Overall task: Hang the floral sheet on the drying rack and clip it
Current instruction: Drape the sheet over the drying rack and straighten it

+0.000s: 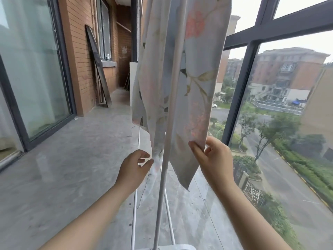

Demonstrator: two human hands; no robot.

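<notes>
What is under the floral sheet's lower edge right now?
Below the floral sheet, the drying rack upright runs down to the concrete floor. The fabric hides the rack's far end. The right hand pinches the hem; the left hand hovers open.

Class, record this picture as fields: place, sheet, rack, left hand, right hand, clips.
place: grey floor beside tall windows
sheet: floral sheet hangs down on both sides of the rack's pole
rack: drying rack, white upright pole
left hand: fingers loosely curled beside a hanging edge, gripping nothing
right hand: pinches the sheet's lower edge
clips: none visible
</notes>
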